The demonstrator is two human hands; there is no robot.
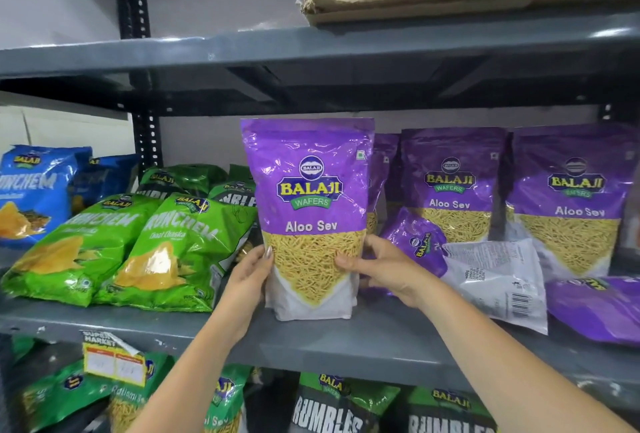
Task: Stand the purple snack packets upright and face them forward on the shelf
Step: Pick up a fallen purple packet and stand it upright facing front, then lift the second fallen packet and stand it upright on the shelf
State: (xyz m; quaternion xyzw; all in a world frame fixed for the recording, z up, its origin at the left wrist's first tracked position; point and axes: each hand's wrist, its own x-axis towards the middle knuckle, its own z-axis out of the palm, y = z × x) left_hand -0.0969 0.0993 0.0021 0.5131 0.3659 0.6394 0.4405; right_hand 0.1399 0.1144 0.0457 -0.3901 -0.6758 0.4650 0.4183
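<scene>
On the shelf (311,346), both hands' grip holds purple packet (308,204) upright.

Packet in my hands (308,217) is purple on top, yellow sev print, white base. Neighbouring chip bags (104,245) are bright green, one blue (34,190). Shelf (311,346) is grey.

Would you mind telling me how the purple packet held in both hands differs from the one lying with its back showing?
The held packet stands upright on the shelf; the back-up packet lies flat. The held packet shows its purple Aloo Sev front; the back-up packet shows its silver back with a barcode. The left hand and right hand steady the held packet; nothing touches the other.
</scene>
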